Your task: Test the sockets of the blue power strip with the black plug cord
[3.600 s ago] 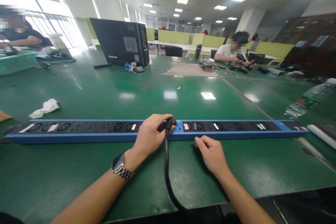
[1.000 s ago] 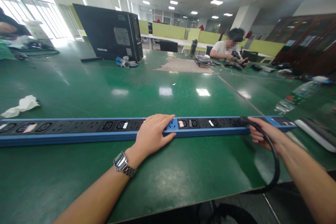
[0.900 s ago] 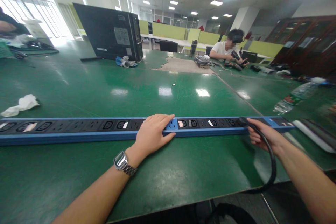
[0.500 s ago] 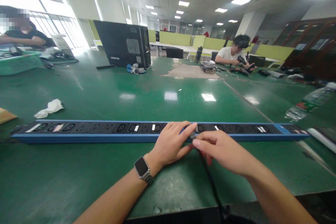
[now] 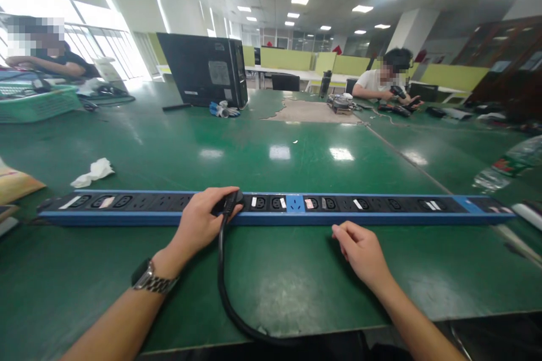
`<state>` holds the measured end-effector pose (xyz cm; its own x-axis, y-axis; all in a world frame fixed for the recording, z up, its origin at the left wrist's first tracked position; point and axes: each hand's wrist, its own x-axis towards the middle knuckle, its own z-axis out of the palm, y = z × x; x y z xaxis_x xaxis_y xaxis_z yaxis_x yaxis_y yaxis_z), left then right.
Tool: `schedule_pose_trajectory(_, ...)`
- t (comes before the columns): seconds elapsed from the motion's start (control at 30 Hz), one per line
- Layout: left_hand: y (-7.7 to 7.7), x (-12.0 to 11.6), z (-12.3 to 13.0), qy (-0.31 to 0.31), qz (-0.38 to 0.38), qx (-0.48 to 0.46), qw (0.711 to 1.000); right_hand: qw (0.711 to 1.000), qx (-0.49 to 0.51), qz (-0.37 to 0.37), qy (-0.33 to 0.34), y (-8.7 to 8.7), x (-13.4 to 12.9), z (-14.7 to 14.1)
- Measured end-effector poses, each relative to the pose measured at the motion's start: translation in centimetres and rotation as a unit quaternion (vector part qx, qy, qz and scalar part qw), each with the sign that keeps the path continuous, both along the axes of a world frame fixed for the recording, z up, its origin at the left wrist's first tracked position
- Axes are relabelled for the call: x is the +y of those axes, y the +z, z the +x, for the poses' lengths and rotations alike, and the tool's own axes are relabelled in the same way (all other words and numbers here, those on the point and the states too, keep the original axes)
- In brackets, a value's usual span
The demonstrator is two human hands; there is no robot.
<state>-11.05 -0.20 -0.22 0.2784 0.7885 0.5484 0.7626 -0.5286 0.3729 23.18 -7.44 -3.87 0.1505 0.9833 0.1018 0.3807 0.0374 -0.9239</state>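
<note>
A long blue-edged power strip (image 5: 364,218) with black sockets and one blue socket lies across the table before me. My left hand (image 5: 206,215) grips a black power plug (image 5: 231,201) over the sockets left of the strip's middle. Whether the plug is seated in a socket is hidden. Its thick black cord (image 5: 222,271) hangs down and curves right toward the table's front edge. Just in front of the strip, right of centre, my right hand (image 5: 359,245) has curled fingers and shows nothing in them.
A crumpled tissue (image 5: 95,172) lies behind the strip on the left, and a plastic bottle (image 5: 506,166) on the right. Farther back are a black computer case (image 5: 199,70), work gloves (image 5: 224,110) and a green basket (image 5: 40,104). Two people sit at the far sides of the green table (image 5: 254,141).
My left hand has shifted left along the strip with the plug and cord. My right hand has come away from the plug, leaving the blue socket in sight.
</note>
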Motion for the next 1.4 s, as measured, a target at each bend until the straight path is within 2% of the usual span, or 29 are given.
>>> schedule_pose_trajectory(0.13, 0.5, 0.3, 0.4, -0.038, -0.001, 0.028, 0.999, 0.999, -0.043, 0.030, 0.007, 0.5, -0.2, -0.3)
schedule_pose_trajectory(0.23, 0.6, 0.1, 0.3, -0.038, -0.022, 0.005, 0.999, 0.998, -0.049, 0.035, 0.003, 0.5, -0.1, -0.4)
schedule_pose_trajectory(0.33, 1.1, -0.6, 1.6, 0.012, -0.014, -0.142, 0.990, 0.999, -0.044, 0.031, 0.001, 0.4, 0.1, -0.4)
schedule_pose_trajectory(0.4, 1.5, -0.9, 3.6, 0.029, 0.003, -0.225, 0.974, 0.999, -0.042, 0.035, 0.002, 0.3, 0.2, -0.4)
schedule_pose_trajectory(0.53, 1.8, -0.8, 9.0, -0.050, -0.025, -0.155, 0.986, 0.998, -0.048, 0.041, -0.009, 0.2, 0.4, -0.2)
schedule_pose_trajectory(0.63, 1.5, -0.2, 11.8, -0.059, -0.032, -0.093, 0.993, 0.998, -0.047, 0.043, -0.018, 0.2, 0.4, -0.2)
schedule_pose_trajectory(0.83, 0.7, 0.2, 12.3, -0.032, -0.014, -0.016, 0.999, 0.998, -0.052, 0.040, -0.008, 0.3, 0.3, -0.3)
schedule_pose_trajectory(0.93, 0.6, 0.3, 12.0, -0.048, -0.016, 0.002, 0.999, 0.999, -0.041, 0.033, -0.013, 0.5, 0.4, -0.4)
schedule_pose_trajectory(1.0, 0.6, 0.3, 11.9, -0.064, -0.024, 0.020, 0.997, 0.999, 0.002, 0.006, -0.032, 0.9, 0.6, -0.8)
schedule_pose_trajectory(1.1, 0.5, 0.0, 11.8, -0.080, -0.023, 0.060, 0.995, 0.988, 0.124, -0.088, -0.026, 2.1, 1.7, -2.8)
schedule_pose_trajectory(1.23, 0.0, -0.4, 11.8, -0.064, 0.010, 0.105, 0.992, 0.943, 0.234, -0.228, 0.066, 5.2, 3.4, -7.2)
schedule_pose_trajectory(1.3, -0.4, -0.4, 11.9, -0.033, 0.016, 0.117, 0.992, 0.913, 0.325, -0.237, 0.075, 7.5, 3.8, -8.6)
schedule_pose_trajectory(1.4, -0.7, -0.3, 12.0, -0.012, 0.011, 0.134, 0.991, 0.867, 0.470, -0.146, 0.077, 11.3, 3.3, -7.9)
